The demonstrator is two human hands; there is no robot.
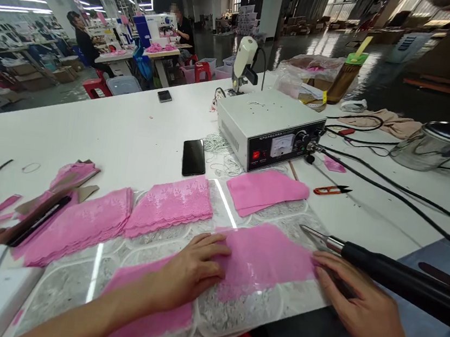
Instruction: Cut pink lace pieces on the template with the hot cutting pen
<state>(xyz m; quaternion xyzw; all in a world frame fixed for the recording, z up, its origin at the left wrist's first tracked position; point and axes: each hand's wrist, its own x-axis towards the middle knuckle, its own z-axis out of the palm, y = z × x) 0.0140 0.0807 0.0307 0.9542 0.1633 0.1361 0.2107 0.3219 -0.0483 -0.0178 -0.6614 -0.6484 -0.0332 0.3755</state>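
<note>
The sheer pink piece [267, 256] lay on a patterned mat [239, 320] at five o'clock in the view, with the left hand [197, 263], fingers bent and slightly parted, resting on its nine o'clock edge. At its three o'clock corner were the fingertips of the right hand [364, 306], near a black-handled tool [392, 274]; whether they pinched the fabric could not be told. A lace-patterned stack [173, 203] lay at ten o'clock from the piece, a plain pink stack [267, 192] at twelve.
</note>
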